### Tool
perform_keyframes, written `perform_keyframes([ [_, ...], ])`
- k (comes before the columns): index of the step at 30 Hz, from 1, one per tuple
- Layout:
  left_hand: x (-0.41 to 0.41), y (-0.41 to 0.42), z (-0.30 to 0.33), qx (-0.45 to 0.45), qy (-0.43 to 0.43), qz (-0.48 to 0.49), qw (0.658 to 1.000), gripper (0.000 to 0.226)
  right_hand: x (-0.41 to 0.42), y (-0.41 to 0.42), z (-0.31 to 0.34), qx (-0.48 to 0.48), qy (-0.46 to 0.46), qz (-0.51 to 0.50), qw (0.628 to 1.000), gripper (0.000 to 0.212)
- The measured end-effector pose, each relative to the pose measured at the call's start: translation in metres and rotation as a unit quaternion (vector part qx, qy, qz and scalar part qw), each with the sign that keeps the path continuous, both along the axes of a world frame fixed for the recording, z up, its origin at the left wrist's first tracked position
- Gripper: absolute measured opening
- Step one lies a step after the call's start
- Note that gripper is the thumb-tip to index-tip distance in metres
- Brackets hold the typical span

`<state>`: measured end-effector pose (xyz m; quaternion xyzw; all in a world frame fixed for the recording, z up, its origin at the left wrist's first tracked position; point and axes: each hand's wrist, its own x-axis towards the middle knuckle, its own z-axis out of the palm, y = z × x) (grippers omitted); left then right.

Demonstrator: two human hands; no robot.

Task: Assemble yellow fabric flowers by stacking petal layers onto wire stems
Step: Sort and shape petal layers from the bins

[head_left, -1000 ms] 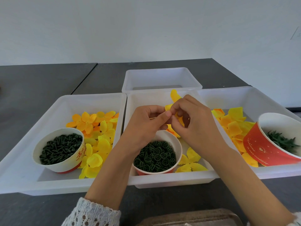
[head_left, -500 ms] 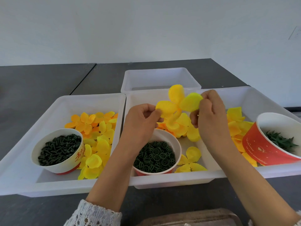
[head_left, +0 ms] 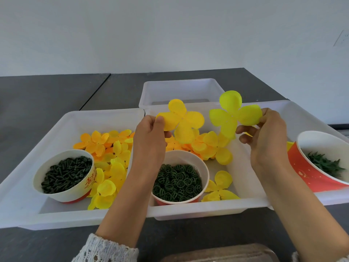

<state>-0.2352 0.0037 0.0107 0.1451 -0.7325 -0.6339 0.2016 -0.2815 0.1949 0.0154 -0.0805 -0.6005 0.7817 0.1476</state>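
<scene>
Dark grey worktop [head_left: 47, 95] carries white plastic trays [head_left: 62, 121]; above the middle tray's far edge, left hand [head_left: 149, 137] pinches a golden-yellow four-petal fabric layer [head_left: 181, 120] while right hand [head_left: 268, 137] pinches a lemon-yellow four-petal fabric layer [head_left: 234, 114], held slightly apart.

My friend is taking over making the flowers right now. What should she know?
Left hand pinches a golden petal layer; right hand pinches a lemon petal layer. Both are held apart above the middle tray.
More petals lie in the left tray. Cups hold dark pegs, green rings and green leafy bits.
Done: two layers separated. No stem is in sight.
Left: stack the layers onto a stem.
</scene>
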Motion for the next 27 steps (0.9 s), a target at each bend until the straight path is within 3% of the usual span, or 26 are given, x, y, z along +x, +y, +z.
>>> perform_keyframes([
  [4,0.0,0.0,0.0,-0.001,0.007,0.003,1.0,0.023,0.0,0.001,-0.001,0.007,-0.004,0.008,1.0,0.023],
  [13,-0.002,-0.001,-0.002,-0.059,0.044,0.007,0.997,0.025,0.002,-0.007,-0.005,0.208,0.019,-0.025,0.978,0.029],
  [21,0.001,-0.001,-0.002,-0.084,0.08,0.008,0.993,0.04,0.0,-0.01,-0.011,0.243,0.004,0.013,0.97,0.032],
  [27,0.003,0.001,0.0,-0.107,0.091,0.012,0.99,0.04,0.002,-0.016,-0.017,0.376,0.032,0.018,0.926,0.008],
])
